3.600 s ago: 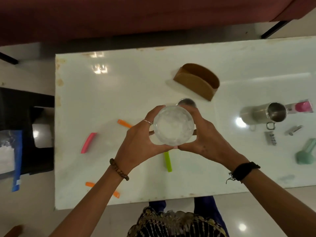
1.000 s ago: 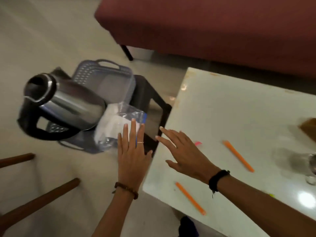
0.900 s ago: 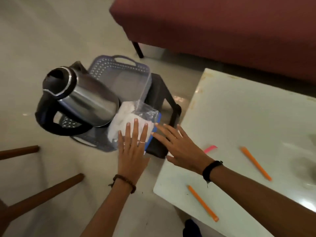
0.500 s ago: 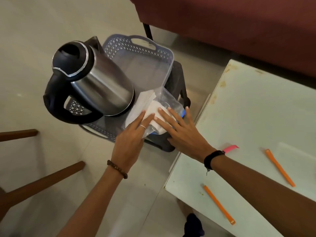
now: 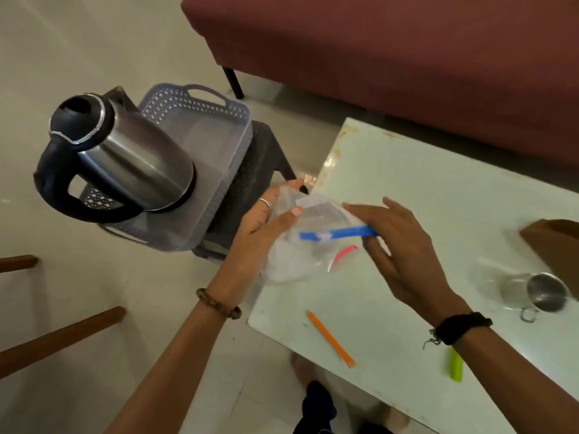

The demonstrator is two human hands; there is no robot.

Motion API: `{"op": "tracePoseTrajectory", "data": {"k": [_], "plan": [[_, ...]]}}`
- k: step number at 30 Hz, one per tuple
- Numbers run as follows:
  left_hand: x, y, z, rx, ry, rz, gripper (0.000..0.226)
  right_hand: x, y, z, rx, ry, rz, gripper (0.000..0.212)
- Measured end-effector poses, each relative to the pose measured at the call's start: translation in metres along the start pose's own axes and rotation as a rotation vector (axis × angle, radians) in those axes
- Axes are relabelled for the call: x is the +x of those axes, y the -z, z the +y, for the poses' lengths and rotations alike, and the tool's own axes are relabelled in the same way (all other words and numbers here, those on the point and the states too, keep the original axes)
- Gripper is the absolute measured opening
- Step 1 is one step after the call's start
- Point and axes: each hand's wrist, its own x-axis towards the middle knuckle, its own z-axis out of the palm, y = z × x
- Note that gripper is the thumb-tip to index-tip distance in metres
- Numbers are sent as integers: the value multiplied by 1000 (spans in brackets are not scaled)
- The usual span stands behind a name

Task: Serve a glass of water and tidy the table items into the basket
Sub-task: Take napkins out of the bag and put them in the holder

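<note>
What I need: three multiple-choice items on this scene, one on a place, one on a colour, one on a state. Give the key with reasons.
1. Where does the kettle stand?
A) on the table
B) in the basket
C) on the sofa

2. What colour is the zip strip of the bag?
A) red
B) green
C) blue

3. How is the bag placed?
A) held by the left hand and the right hand
B) lying in the basket
C) flat on the table

Key:
1 B, the kettle's base sits inside the basket's walls.
2 C, a blue band runs across the bag's mouth.
3 A, the left hand grips the bag's side and the right hand pinches the strip end, with the bag off any surface.
</note>
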Motion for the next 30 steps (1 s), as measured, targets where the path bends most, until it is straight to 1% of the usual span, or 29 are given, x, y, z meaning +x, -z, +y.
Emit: {"op": "tracePoseTrajectory", "data": {"k": [1, 3, 5, 6, 7, 8, 9, 11, 13, 14, 16, 18, 20, 23, 25, 27, 30], "plan": [[-5, -17, -5, 3, 8, -34, 29, -14, 14, 5, 61, -87, 11, 34], [-18, -49, -13, 88, -23, -133, 41, -39, 42, 16, 193, -228, -1, 30], [-27, -73, -21, 203, -103, -187, 56, -59, 66, 25, 267, -300, -33, 32], [-31, -87, -22, 259, -154, -189, 59, -69, 80, 28, 287, -321, -48, 31], [-34, -101, -22, 316, -215, -172, 57, -79, 92, 30, 296, -334, -67, 29], [-37, -115, -22, 349, -280, -143, 49, -88, 102, 30, 305, -349, -82, 25], [-40, -129, -22, 340, -330, -113, 38, -98, 111, 31, 326, -368, -91, 22], [-44, -150, -22, 232, -369, -51, 18, -114, 121, 33, 385, -404, -93, 19], [-46, -168, -24, 148, -334, -24, 13, -126, 128, 35, 397, -421, -92, 17], [-47, -174, -26, 134, -315, -22, 9, -130, 131, 36, 399, -430, -87, 16], [-48, -182, -30, 134, -302, -25, 7, -134, 133, 35, 436, -443, -51, 15], [-51, -188, -34, 129, -304, -29, 8, -132, 135, 33, 478, -434, 27, 21], [-56, -195, -36, 136, -303, -30, 9, -126, 135, 28, 459, -388, 114, 23], [-60, -205, -38, 161, -275, 5, 8, -118, 135, 21, 390, -319, 203, 15], [-63, -209, -42, 170, -256, 52, 6, -116, 135, 22, 363, -299, 215, 11], [-68, -213, -48, 183, -241, 92, 3, -120, 136, 28, 313, -245, 187, 10], [-73, -213, -55, 110, -201, 184, 13, -135, 140, 47, 246, -249, 147, 5]]}}
